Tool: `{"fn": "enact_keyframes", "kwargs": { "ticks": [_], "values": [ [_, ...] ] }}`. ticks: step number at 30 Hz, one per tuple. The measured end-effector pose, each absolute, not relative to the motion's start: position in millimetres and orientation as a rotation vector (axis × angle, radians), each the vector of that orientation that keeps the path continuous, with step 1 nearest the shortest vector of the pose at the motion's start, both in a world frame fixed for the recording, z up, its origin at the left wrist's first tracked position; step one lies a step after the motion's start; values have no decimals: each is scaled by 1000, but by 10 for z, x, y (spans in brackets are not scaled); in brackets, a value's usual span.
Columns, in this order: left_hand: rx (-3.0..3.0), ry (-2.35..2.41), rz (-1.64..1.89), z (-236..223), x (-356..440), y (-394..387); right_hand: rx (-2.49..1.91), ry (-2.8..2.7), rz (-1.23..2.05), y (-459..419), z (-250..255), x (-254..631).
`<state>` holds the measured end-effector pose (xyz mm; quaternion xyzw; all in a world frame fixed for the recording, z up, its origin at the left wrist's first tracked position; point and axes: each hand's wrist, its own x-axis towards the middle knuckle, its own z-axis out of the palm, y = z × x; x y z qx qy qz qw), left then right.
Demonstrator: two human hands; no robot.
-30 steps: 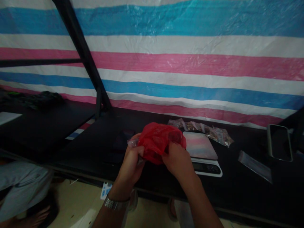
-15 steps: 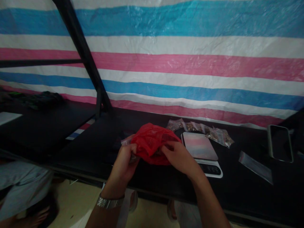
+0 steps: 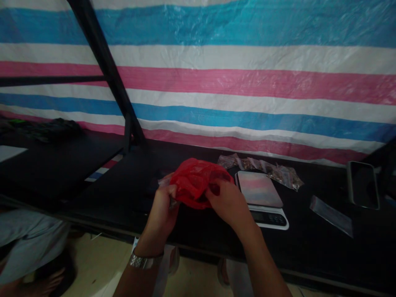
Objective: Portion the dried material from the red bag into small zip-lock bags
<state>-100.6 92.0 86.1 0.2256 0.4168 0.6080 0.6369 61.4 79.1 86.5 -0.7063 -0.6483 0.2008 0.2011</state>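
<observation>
A crumpled red plastic bag (image 3: pixel 193 177) is held over the black table's front part, its mouth towards my right side. My left hand (image 3: pixel 163 208) is closed on its left edge, and a bit of clear plastic sticks out beside the thumb. My right hand (image 3: pixel 227 202) has its fingers bent into the bag's mouth; the fingertips are hidden, so what they pinch cannot be seen. Just right of it lies a white digital scale (image 3: pixel 261 189) with a shiny flat plate. Behind the scale, several small zip bags (image 3: pixel 284 175) of brownish bits lie in a row.
An unfilled clear zip bag (image 3: pixel 331 215) lies flat right of the scale. A phone (image 3: pixel 362 185) stands farther right. A slanted black post (image 3: pixel 107 62) rises at the left before a striped plastic sheet (image 3: pixel 235 82). Another person's leg (image 3: pixel 32 239) shows at lower left.
My right hand has moved slightly left and deeper into the red bag's mouth. The bag has shifted and crumpled a little; my left hand keeps its grip.
</observation>
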Motion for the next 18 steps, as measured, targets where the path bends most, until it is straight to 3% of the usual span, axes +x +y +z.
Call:
{"fn": "enact_keyframes", "kwargs": {
  "ticks": [18],
  "values": [
    [483, 959, 1342, 767, -975, 950, -2067, -1839, 460, 784, 834, 512]
  ]
}}
